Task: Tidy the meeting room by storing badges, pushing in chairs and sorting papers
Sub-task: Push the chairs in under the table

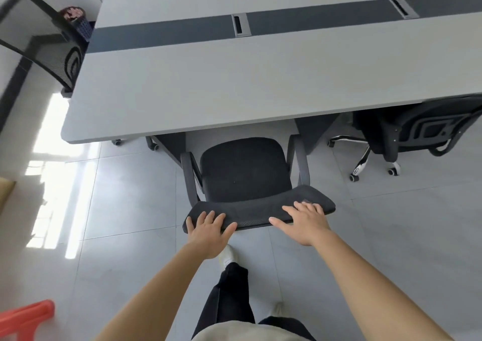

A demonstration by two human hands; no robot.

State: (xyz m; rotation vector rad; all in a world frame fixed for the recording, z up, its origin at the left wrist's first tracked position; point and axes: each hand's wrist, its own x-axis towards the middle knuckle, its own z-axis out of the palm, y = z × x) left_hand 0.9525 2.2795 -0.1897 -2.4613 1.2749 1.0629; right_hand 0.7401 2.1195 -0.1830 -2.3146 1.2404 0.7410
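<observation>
Left hand (210, 232) and right hand (305, 222) lie flat on the top of a black mesh backrest (255, 209), fingers spread and nearly straight, thumbs out along its near edge; each grip is open, pressing rather than clasping. The backrest belongs to a black office chair (245, 168) whose seat front reaches the near edge of a long grey bench (234, 80). A second chair (417, 129) is tucked under the bench to the right; a third chair (47, 40) stands at its left end. An orange stool (26, 317) shows at lower left
</observation>
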